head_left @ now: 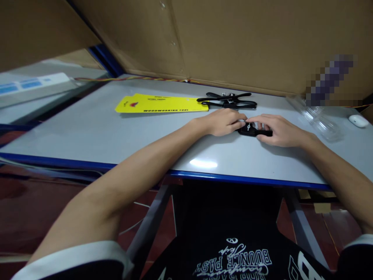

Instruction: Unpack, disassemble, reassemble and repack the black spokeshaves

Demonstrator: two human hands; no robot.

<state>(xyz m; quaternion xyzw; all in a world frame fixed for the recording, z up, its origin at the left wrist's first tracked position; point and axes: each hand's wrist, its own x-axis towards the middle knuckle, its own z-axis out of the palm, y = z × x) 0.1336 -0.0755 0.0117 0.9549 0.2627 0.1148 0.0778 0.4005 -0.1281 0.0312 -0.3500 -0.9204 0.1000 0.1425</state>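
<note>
A small black tool part (254,130) with a silver screw lies flat on the grey table (116,132), and both of my hands rest on it. My left hand (224,121) pinches its left end with the fingertips. My right hand (276,129) covers its right end, fingers curled over it. Just behind my hands lies a black cross-shaped set of clamp arms (229,100) with small silver hardware at its centre.
A yellow packaging card (157,104) lies at the back left of the table. Clear plastic packaging (319,118) and a white mouse-like object (359,120) sit at the right. Cardboard walls (233,39) stand behind. The blue table edge (233,177) is close to me.
</note>
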